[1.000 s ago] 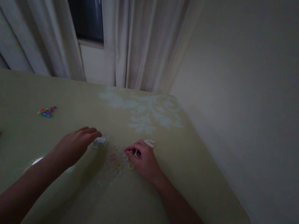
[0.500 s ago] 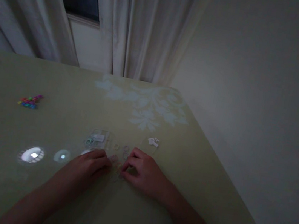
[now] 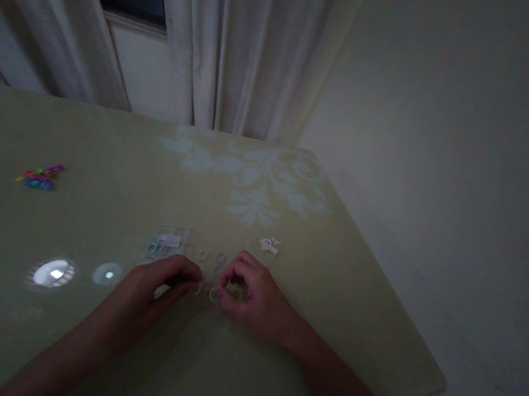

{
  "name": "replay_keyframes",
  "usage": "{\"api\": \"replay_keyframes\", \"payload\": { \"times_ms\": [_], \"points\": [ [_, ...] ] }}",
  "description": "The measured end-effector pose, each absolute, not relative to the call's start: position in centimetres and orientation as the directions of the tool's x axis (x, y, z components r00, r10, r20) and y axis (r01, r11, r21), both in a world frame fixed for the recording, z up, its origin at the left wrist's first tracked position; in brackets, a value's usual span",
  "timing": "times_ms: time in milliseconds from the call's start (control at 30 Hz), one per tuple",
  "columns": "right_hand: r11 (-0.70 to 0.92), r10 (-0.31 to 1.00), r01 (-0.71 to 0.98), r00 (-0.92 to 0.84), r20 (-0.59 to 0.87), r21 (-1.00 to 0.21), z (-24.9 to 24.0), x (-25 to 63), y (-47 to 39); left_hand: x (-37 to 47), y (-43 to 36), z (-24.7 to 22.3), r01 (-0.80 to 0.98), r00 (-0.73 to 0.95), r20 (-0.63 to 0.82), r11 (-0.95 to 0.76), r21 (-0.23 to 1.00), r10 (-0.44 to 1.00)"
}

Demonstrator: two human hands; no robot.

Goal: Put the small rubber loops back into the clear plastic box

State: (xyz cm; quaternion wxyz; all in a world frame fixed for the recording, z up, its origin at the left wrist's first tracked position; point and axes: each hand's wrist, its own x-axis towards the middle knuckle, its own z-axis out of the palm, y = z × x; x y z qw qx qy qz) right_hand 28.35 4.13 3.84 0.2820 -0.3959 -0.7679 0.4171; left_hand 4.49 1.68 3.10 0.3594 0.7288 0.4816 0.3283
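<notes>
My far-off left hand [image 3: 165,284] pinches a pale ring [image 3: 198,289], my right hand [image 3: 248,297] pinches a white ring [image 3: 212,294], loose rings [image 3: 220,258] lie just past the gap between.

Pinching Pale Rings [image 3: 199,289]

The left hand [image 3: 149,283] and right hand [image 3: 255,298] are each pinching one at the table [image 3: 330,290]. A clear container [image 3: 169,241] is lying beyond the left hand; colourful pieces [image 3: 41,177] are sitting farther left.
</notes>
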Motion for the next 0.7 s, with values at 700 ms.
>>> {"api": "replay_keyframes", "payload": {
  "times_ms": [700],
  "points": [
    [0.156,0.891,0.199,-0.451,0.051,-0.967,2.9,27.5,4.2,5.9,1.4,3.2,0.381,0.278,0.320,-0.410,0.829,0.906]
  ]
}}
